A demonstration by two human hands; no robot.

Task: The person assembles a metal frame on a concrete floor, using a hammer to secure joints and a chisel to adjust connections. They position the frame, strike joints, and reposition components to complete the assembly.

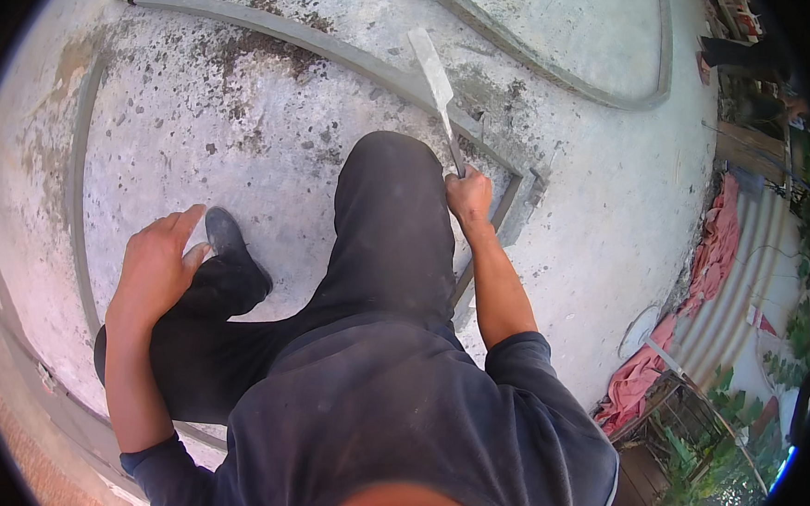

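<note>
We've got our right hand (pixel 469 197) clenched round a trowel (pixel 438 93), blade over the grey strip (pixel 343 54) crossing the concrete slab (pixel 200 120), while our left hand (pixel 156 266) rests loose on a knee for balance.

two bare hands: the left hand (pixel 156 261) and the right hand (pixel 469 195). one flat grey metal trowel (pixel 434 80). one black shoe (pixel 228 239). two raised grey cement strips: the near strip (pixel 279 34) and the far strip (pixel 564 80).

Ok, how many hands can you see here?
2: the left hand rests on the bent leg; the right hand grips a trowel over the concrete.
</note>
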